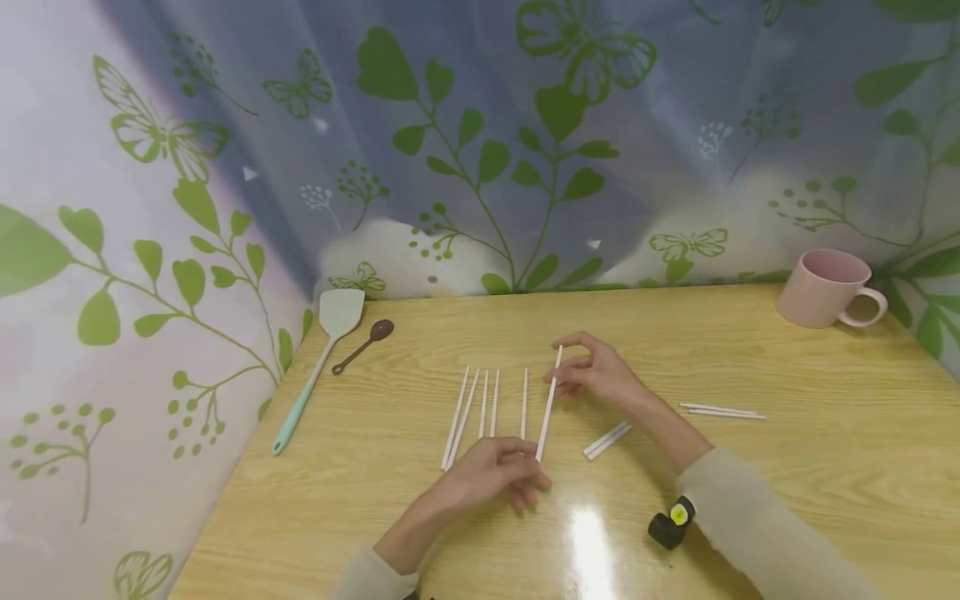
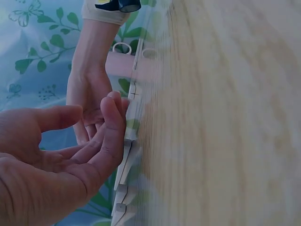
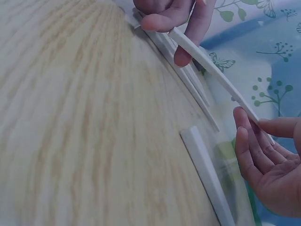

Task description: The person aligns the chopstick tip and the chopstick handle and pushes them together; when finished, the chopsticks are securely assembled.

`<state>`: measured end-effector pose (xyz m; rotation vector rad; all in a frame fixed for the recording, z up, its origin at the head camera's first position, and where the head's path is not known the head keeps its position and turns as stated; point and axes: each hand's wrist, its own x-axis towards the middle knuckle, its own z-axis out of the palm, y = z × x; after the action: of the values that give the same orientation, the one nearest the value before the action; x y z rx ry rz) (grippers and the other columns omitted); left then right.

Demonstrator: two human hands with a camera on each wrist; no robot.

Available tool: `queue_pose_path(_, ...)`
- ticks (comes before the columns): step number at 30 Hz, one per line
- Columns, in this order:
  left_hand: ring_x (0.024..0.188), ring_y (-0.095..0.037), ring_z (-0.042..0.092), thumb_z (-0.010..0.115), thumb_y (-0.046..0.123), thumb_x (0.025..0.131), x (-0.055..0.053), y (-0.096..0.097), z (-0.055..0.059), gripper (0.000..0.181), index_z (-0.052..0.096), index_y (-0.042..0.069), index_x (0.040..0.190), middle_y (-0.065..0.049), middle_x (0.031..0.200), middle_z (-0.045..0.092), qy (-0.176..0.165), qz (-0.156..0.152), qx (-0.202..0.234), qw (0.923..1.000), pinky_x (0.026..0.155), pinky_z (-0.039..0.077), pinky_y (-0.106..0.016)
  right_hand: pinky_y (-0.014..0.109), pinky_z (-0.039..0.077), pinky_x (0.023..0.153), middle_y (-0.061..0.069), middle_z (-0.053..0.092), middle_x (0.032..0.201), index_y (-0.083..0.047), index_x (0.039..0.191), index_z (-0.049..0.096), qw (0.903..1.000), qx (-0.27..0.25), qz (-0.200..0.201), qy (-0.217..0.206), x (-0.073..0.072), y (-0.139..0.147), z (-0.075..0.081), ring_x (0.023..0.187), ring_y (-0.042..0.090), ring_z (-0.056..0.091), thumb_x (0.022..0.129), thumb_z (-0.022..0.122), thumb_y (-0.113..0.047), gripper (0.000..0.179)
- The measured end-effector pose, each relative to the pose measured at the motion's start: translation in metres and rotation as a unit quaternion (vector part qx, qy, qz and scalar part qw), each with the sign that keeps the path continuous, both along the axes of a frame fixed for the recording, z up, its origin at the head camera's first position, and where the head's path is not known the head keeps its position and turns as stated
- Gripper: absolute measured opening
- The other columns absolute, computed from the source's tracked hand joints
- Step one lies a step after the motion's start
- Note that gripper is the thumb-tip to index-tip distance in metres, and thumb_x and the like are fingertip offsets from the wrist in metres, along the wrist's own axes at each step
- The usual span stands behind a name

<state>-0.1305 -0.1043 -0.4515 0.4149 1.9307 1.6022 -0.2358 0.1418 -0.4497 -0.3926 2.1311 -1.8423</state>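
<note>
In the head view my right hand [image 1: 600,371] pinches a white chopstick [image 1: 550,404] near its thin far end, thumb against fingers. The right wrist view shows this chopstick [image 3: 214,70] slanting above the table. Around its thick near end are the loosely bent fingers of my left hand [image 1: 495,471]; whether they touch it is unclear. My left hand's thumb and fingers [image 2: 110,122] stand apart in the left wrist view. Several white chopsticks [image 1: 459,417] lie side by side beyond the left hand, which hides some near ends. Another pair [image 1: 606,442] lies partly hidden under my right forearm.
Two more chopsticks [image 1: 722,411] lie right of the right forearm. A pale green spatula [image 1: 303,400] and a small brown spoon [image 1: 363,346] lie at the left. A pink mug [image 1: 813,292] stands at the back right. Patterned cloth borders the wooden table [image 1: 810,483].
</note>
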Motion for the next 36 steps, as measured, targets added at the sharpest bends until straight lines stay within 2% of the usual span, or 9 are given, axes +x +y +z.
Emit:
queue_pose_path(8,0.085,-0.024,0.074,0.061,0.021,0.105,0.004,-0.003,0.000,0.061,0.038,-0.011,0.152,-0.021,0.111,0.075,-0.030,0.025,0.020,0.9990,0.080,0.063,-0.037,0.038,0.063,0.080,0.030,0.069,0.122,0.003,0.148,0.039,0.9997,0.000,0.002,-0.023,-0.004,-0.010,-0.008,0.085,0.023,0.074,0.103,0.062,-0.006,0.051)
queue_pose_path(15,0.087,-0.030,0.075,0.060,0.021,0.105,0.007,-0.005,0.002,0.060,0.037,-0.008,0.153,-0.024,0.112,0.074,-0.028,0.028,0.026,0.9989,0.082,0.063,-0.040,0.037,0.063,0.078,0.033,0.067,0.123,0.009,0.148,0.039,0.9993,0.003,0.007,-0.037,-0.007,-0.012,-0.012,0.086,0.027,0.075,0.106,0.055,-0.010,0.049)
queue_pose_path(22,0.086,-0.028,0.076,0.059,0.022,0.106,0.009,-0.005,0.003,0.059,0.039,-0.007,0.152,-0.022,0.110,0.075,-0.031,0.042,0.019,0.9985,0.080,0.063,-0.040,0.038,0.063,0.080,0.032,0.066,0.125,0.009,0.150,0.040,0.9990,0.011,0.011,-0.042,-0.007,-0.011,-0.011,0.087,0.028,0.075,0.108,0.052,-0.014,0.049)
queue_pose_path(30,0.087,-0.034,0.075,0.058,0.021,0.106,0.012,-0.006,0.005,0.060,0.036,-0.008,0.154,-0.022,0.110,0.075,-0.024,0.049,0.015,0.9984,0.080,0.063,-0.043,0.038,0.063,0.081,0.031,0.067,0.123,0.007,0.150,0.042,0.9985,0.020,0.008,-0.051,-0.009,-0.014,-0.010,0.088,0.029,0.076,0.109,0.050,-0.018,0.049)
queue_pose_path(36,0.085,-0.030,0.075,0.059,0.023,0.106,0.013,-0.007,0.007,0.060,0.038,-0.007,0.153,-0.020,0.108,0.075,-0.023,0.052,0.007,0.9983,0.080,0.063,-0.040,0.036,0.063,0.080,0.030,0.067,0.120,0.009,0.148,0.045,0.9983,0.023,0.009,-0.054,-0.009,-0.018,-0.011,0.086,0.026,0.075,0.109,0.050,-0.016,0.046)
